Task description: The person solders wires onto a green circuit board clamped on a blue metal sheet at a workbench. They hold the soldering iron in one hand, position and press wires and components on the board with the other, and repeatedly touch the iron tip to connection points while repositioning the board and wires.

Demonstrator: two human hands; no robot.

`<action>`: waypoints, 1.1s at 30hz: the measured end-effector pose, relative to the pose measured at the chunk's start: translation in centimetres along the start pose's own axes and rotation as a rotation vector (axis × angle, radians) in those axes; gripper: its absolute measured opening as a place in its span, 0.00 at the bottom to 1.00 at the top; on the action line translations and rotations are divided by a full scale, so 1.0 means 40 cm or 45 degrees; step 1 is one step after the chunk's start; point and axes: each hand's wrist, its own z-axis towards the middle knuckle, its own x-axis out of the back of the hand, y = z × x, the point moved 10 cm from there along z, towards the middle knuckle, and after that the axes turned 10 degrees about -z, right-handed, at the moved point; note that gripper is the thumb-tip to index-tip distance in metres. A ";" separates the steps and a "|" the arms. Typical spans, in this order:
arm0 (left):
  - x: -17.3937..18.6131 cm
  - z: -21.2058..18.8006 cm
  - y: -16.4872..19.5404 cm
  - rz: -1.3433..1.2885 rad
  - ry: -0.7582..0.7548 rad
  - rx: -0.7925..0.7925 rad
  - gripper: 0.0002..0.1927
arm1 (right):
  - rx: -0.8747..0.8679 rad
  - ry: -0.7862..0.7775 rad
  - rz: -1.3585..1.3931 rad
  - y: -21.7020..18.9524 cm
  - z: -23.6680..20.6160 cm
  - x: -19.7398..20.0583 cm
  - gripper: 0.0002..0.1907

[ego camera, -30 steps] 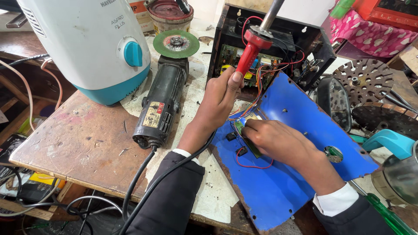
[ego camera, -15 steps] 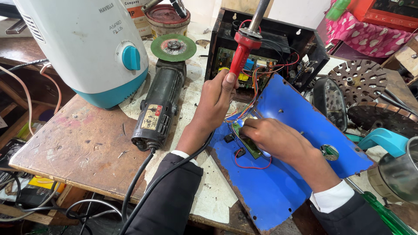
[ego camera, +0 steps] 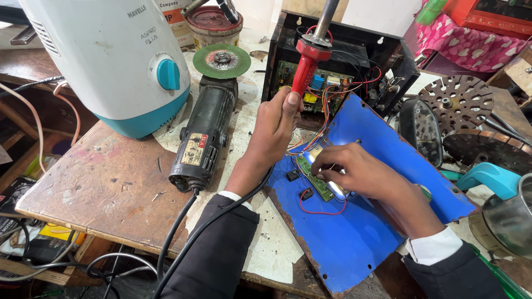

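Observation:
My left hand (ego camera: pixel 275 124) is closed around the red handle of a soldering iron (ego camera: pixel 306 61), its metal shaft pointing up and away over an open black box of electronics (ego camera: pixel 382 52). My right hand (ego camera: pixel 360 171) rests on a small green circuit board (ego camera: pixel 315 180) lying on a blue metal panel (ego camera: pixel 360 232), fingers pressing it down. Coloured wires run from the board up into the black box. A red wire loops on the panel just below the board.
A black angle grinder (ego camera: pixel 204 138) with a green disc lies left of my left hand, its cable trailing off the table's front edge. A white and teal appliance (ego camera: pixel 111 61) stands far left. Perforated metal discs (ego camera: pixel 457 102) and a teal handle (ego camera: pixel 487 177) sit right.
My left hand has raised the soldering iron slightly, bringing it more upright. My right hand stays on the circuit board.

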 end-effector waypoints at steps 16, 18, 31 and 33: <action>0.006 0.002 -0.004 0.011 0.015 0.003 0.24 | -0.071 -0.063 0.000 0.005 -0.012 -0.008 0.16; 0.005 0.002 -0.001 0.007 0.018 -0.016 0.24 | -0.038 -0.076 0.018 0.000 -0.011 -0.011 0.17; 0.007 0.001 0.000 -0.016 0.018 -0.009 0.24 | -0.144 -0.138 0.043 0.007 -0.011 -0.029 0.16; 0.007 0.000 0.003 -0.040 0.015 -0.020 0.24 | -0.128 -0.128 0.037 0.002 -0.009 -0.026 0.16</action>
